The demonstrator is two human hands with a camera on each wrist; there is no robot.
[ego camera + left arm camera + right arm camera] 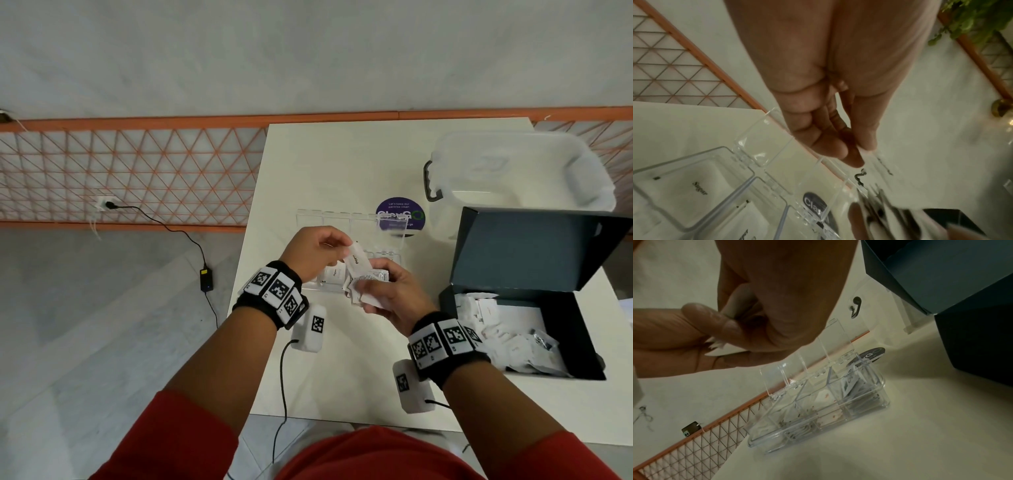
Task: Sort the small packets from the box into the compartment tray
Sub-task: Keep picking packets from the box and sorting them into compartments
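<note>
Both hands meet above the clear compartment tray, whose lids stand open. My left hand pinches the top end of one white packet. In the left wrist view the left hand has thumb and fingers closed on that packet. My right hand grips a bundle of packets, and in the right wrist view the right hand clamps white packet edges. Sugar packets lie in the tray's compartments. The dark box on the right holds several more packets.
A clear plastic bin with a dark handle stands at the table's far right, behind the box's raised lid. A purple round sticker lies behind the tray. Orange mesh fencing and a floor cable are to the left.
</note>
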